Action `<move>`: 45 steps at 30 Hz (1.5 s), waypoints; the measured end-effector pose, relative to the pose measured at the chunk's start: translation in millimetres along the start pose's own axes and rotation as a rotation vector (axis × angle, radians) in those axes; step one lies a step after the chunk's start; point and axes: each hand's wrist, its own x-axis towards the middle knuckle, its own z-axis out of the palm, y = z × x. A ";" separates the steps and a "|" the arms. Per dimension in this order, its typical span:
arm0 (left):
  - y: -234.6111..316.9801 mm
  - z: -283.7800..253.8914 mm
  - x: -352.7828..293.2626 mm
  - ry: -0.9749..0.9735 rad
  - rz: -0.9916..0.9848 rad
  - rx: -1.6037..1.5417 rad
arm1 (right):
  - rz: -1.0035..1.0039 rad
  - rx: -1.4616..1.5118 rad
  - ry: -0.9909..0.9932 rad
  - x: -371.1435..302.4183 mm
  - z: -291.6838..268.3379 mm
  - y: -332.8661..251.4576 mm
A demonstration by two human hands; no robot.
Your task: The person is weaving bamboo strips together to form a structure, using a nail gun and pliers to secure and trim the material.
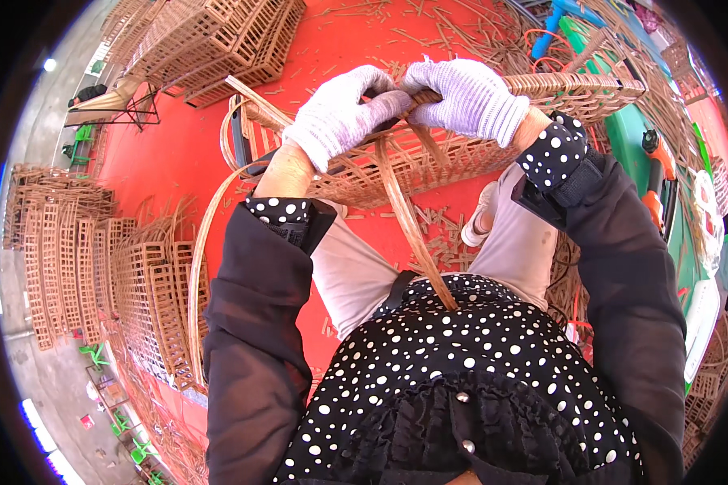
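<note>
A brown woven wicker piece (477, 156) with a wrapped upper rim lies across in front of my knees. Part of a black frame (239, 133) shows at its left end. My left hand (344, 113), in a pale knitted glove, is closed at the rim, thumb and fingers pinching a wicker strip (403, 206). Beside it my right hand (465, 101), gloved alike, has its fingers curled round the same spot. From there the strip hangs down to my lap. A second long strip (196, 283) loops out to the left. My fingers hide the exact crossing of the strips.
Stacked wicker frames (218, 48) stand at the far left, and more woven pieces (150, 283) sit at the left. On the right, an orange and black tool (659, 178) lies on a green surface (623, 145). Cut strips litter the red floor (356, 40).
</note>
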 end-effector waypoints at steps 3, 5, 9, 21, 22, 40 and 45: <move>12.8 -4.3 -0.3 -0.059 -0.130 -0.062 | 0.037 0.010 -0.026 -1.9 1.1 -1.0; 15.8 -4.7 -0.1 -0.111 -0.191 -0.079 | 0.013 0.016 0.044 -6.5 5.7 -0.8; 10.0 -5.0 0.9 -0.168 -0.238 -0.214 | 0.018 0.064 0.104 -12.4 3.9 -5.1; -13.7 -8.8 -14.2 0.086 0.302 0.168 | -0.108 0.155 -0.086 2.3 -0.5 -14.1; -5.8 1.5 -19.2 0.354 0.160 0.099 | -0.059 0.186 -0.087 -0.6 0.0 -12.7; 12.0 70.2 -84.3 0.390 0.029 0.010 | -0.064 0.354 -0.063 -0.5 1.7 -13.8; 23.2 36.8 -75.5 0.546 0.295 0.058 | 0.002 0.349 -0.128 -10.2 -1.3 -19.8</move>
